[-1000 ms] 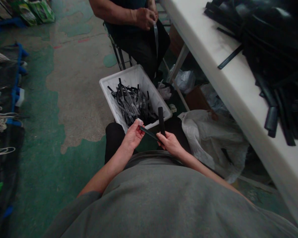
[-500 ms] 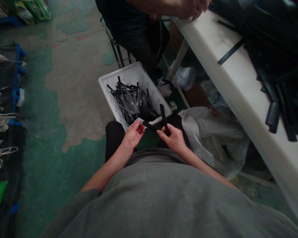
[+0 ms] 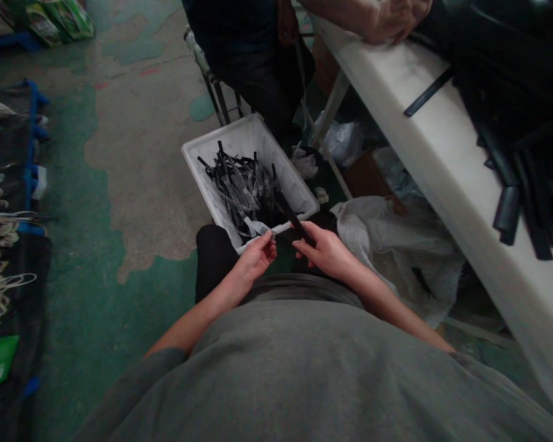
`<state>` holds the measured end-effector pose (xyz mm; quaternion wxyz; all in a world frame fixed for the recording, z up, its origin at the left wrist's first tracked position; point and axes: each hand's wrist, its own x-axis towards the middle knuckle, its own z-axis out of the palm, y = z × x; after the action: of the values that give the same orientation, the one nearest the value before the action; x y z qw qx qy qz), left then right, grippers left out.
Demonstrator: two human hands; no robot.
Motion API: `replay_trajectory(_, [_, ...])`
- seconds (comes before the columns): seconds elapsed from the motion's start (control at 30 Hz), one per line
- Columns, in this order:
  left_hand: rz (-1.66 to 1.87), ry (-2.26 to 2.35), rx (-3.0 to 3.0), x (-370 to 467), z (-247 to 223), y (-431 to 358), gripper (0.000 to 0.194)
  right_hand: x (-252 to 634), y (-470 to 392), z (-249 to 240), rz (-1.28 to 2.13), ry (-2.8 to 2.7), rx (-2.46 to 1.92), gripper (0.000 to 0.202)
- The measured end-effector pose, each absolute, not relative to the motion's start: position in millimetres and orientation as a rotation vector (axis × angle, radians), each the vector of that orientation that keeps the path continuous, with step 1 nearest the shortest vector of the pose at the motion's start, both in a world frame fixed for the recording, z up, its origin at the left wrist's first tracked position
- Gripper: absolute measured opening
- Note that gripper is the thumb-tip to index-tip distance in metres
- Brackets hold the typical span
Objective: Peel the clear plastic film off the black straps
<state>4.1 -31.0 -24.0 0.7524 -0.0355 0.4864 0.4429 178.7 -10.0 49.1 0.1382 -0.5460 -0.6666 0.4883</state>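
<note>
My left hand (image 3: 259, 256) pinches a pale, translucent strip (image 3: 257, 226) between thumb and fingers; the strip curls over the near rim of the bin. Close by on the right, my right hand (image 3: 326, 250) is closed around a black flat strip (image 3: 289, 210), which slants up and left over the bin. A gap separates the two hands. In front of my knees stands a white plastic bin (image 3: 201, 179), holding a heap of black strips and pale film strips (image 3: 239, 184). My fingers hide the lower end of the black strip.
On the right, a white table (image 3: 442, 144) carries a pile of black strips (image 3: 511, 178). A co-worker's hand (image 3: 394, 19) rests at its far edge. Below lies a whitish woven sack (image 3: 382, 245). Corded bundles (image 3: 0, 279) lie at far left.
The black strip has left my left hand, which now pinches pale film. In my right hand the black strip has tilted leftward over the bin. The co-worker's hand moved right along the table.
</note>
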Motion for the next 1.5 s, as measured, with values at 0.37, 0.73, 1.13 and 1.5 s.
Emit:
replay_trajectory(0.37, [0.959, 1.029, -0.146, 4, -21, -27, 0.013, 177, 0, 54, 1.333, -2.037, -1.611, 0.044])
replay_trajectory(0.73, [0.984, 0.987, -0.142, 8, -19, -27, 0.011, 176, 4, 62, 1.124, -2.243, -1.672, 0.048])
replay_trajectory(1.13, [1.005, 0.966, -0.057, 7, -17, -24, 0.017, 186, -3, 65, 1.104, -2.229, -1.568, 0.049])
replay_trajectory(1.5, [1.051, 0.953, -0.026, 11, -16, -22, 0.017, 196, -9, 72, 1.191, -2.224, -1.626, 0.048])
